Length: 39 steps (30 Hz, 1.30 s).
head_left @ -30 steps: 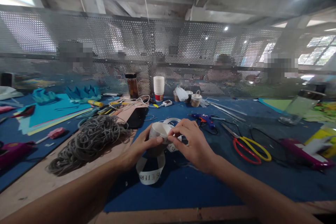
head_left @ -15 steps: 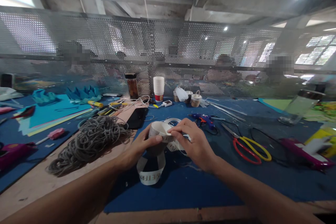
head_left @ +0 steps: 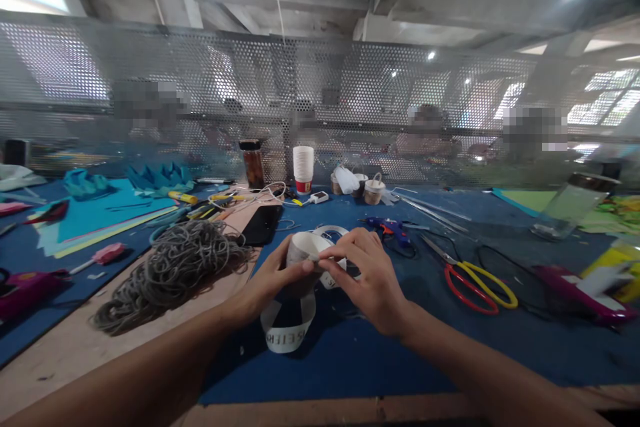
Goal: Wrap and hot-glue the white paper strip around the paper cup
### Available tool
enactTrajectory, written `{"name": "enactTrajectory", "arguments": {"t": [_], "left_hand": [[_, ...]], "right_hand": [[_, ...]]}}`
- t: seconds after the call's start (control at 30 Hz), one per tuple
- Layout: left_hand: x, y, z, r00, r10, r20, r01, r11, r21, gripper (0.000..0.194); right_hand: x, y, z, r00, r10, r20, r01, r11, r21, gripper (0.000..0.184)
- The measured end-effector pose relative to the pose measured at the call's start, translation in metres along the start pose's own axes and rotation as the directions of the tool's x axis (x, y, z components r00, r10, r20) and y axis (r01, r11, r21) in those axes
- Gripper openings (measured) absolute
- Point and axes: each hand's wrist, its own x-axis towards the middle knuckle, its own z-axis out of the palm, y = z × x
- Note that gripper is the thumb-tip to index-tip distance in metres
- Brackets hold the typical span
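Cup [head_left: 299, 253] and lettered ribbon [head_left: 287, 341] sit at the centre of the frame, both hands on the cup

At the far left of the frame, a magenta tool [head_left: 33, 292] lies on the blue-covered desk [head_left: 350, 370], near a pink flower-like piece [head_left: 107, 253] on a pale stick. Above these, turquoise sheets [head_left: 107, 210] are fanned out, with crinkled teal paper [head_left: 160, 180] by their upper edge. A loose heap of grey cord [head_left: 173, 273] fills the left-centre, just beside a dark phone [head_left: 263, 225]; farther up the frame stands a dark-lidded jar [head_left: 253, 167].

The left hand [head_left: 270, 280] is wrapped around the cup's left side, gripping it with the thumb on the near face. The cup's pale mouth tips toward the right. Below it, a white ribbon loop with dark capitals hangs or stands; which of the two is unclear. Higher up is a stack of paper cups [head_left: 303, 167].

The right hand [head_left: 373, 277] has thumb and fingertips drawn together at the cup's rim; what lies between them is too small to tell. Another lettered strip [head_left: 332, 279] shows behind its fingers.

Further right come a blue glue gun [head_left: 394, 229], scissors [head_left: 475, 285] with red and yellow handles, and a tilted-looking clear jar [head_left: 563, 210].
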Motion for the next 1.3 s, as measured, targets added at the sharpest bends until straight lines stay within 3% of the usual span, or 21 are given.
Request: {"name": "enactTrajectory", "arguments": {"t": [0.27, 0.8, 1.03, 1.3], "left_hand": [[-0.0008, 0.0005, 0.0009, 0.999, -0.040, -0.003, 0.040, 0.999, 0.024, 0.054], [-0.0044, 0.0037, 0.0036, 0.999, -0.022, 0.024, 0.021, 0.998, 0.051, 0.048], [0.0000, -0.0001, 0.0003, 1.000, -0.014, -0.021, 0.015, 0.999, 0.041, 0.048], [-0.0020, 0.0006, 0.0021, 1.000, -0.001, -0.011, 0.002, 0.999, 0.042, 0.049]], "right_hand": [[0.0004, 0.0000, 0.0000, 0.998, 0.036, 0.054, -0.035, 0.999, -0.027, 0.006], [0.0043, -0.0011, -0.0046, 0.979, 0.068, 0.192, -0.058, 0.996, -0.061, 0.003], [0.0031, -0.0019, -0.0059, 0.992, 0.094, 0.089, -0.094, 0.996, -0.003, 0.010], [-0.0001, -0.0052, -0.0023, 0.998, 0.035, 0.053, -0.033, 0.999, -0.039, 0.010]]}}
